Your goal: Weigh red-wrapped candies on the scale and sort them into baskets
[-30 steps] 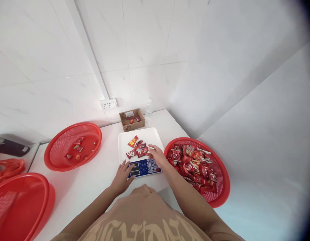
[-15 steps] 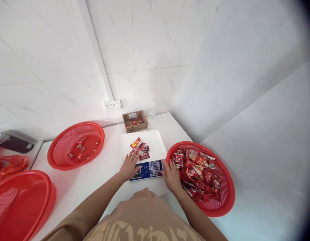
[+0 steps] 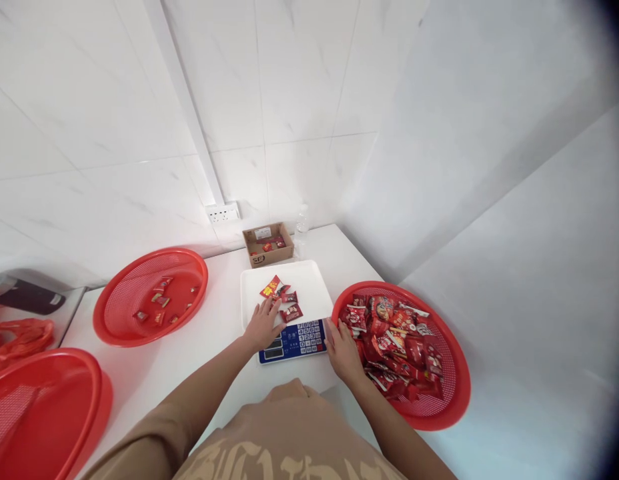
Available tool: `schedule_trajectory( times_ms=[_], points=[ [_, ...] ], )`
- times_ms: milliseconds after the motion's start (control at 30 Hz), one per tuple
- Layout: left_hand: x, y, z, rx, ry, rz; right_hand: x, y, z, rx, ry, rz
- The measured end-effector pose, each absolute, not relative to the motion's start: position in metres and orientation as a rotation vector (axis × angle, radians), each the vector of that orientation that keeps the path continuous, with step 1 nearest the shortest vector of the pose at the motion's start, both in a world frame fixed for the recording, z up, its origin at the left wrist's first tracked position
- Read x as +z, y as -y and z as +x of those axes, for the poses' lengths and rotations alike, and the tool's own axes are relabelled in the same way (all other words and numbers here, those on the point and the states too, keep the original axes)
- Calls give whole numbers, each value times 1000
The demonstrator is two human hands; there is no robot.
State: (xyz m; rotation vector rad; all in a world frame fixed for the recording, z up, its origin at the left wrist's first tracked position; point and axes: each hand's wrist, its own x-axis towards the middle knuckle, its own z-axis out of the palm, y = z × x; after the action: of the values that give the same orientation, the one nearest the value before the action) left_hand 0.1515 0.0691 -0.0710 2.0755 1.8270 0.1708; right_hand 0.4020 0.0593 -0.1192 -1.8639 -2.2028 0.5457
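Note:
My left hand (image 3: 262, 325) lies over the front left of a white weighing tray (image 3: 309, 283), fingers spread and fingertips at the small red snack packets (image 3: 275, 287). A dark red packet (image 3: 291, 312) rests just right of those fingers. Below the tray shows the scale's blue keypad panel (image 3: 294, 342), its left end partly behind my left hand. My right hand (image 3: 344, 351) is open at the left rim of a red plastic basket (image 3: 459, 373), between it and the keypad. Many red snack packets (image 3: 389, 340) fill this basket.
Behind the tray stands a cardboard box (image 3: 269, 253) with a few packets, beside a clear bottle (image 3: 302, 223). Another red basket (image 3: 109, 300) at left holds several small pieces. At the lower left are a further red basket (image 3: 84, 373), a red plastic bag (image 3: 24, 337) and a dark cylinder (image 3: 32, 293).
My left hand has shifted slightly right over the tray. The dark red packet beside it has turned and moved a little. My right hand stays at the basket's rim.

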Motion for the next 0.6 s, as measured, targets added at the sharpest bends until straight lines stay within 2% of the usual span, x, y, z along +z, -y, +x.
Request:
schedule_trajectory(
  times_ms=[133,300,467,600],
  points=[
    [-76,-62,145,292,-1737,2131,-120,-59,402,539,2195,-1853],
    [-71,-39,89,505,-2252,1861,-119,-59,403,546,2214,-1850],
    [-48,19,-15,549,-2904,1052,-118,-59,403,546,2196,-1827],
    [-37,81,-76,289,-3052,406,-119,-59,403,549,2182,-1820]
  ],
)
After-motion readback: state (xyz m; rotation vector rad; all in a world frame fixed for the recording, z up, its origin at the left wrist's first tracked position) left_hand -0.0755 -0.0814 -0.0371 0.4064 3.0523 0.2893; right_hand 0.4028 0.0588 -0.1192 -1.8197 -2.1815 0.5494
